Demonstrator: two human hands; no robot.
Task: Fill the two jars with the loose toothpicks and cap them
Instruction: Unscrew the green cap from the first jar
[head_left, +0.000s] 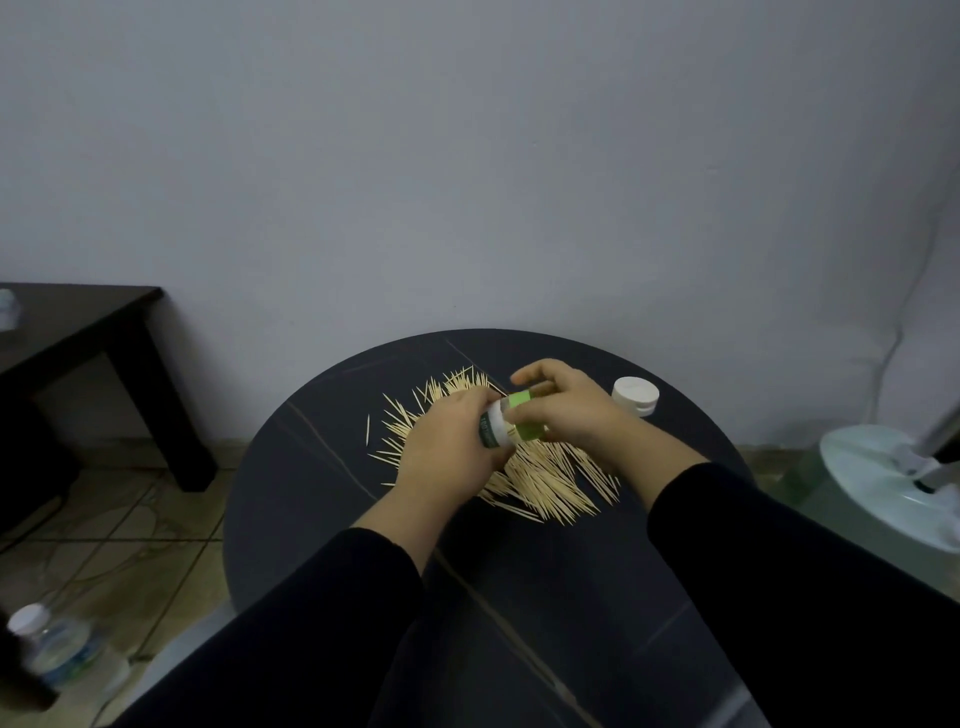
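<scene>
Green-labelled jar (521, 423) gripped by left hand (448, 453), right hand (567, 410).

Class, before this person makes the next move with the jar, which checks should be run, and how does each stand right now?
1. Jar firmly held: ok; left hand and right hand both grip the jar.
2. Jar mouth open: cannot tell; the hands cover it.
3. Toothpicks in reach: ok; toothpicks lie piled on the table beneath the hands.
4. Cap nearby: ok; a white cap sits on the table right of the hands.
5. Second jar found: cannot tell; none shows separately.
</scene>
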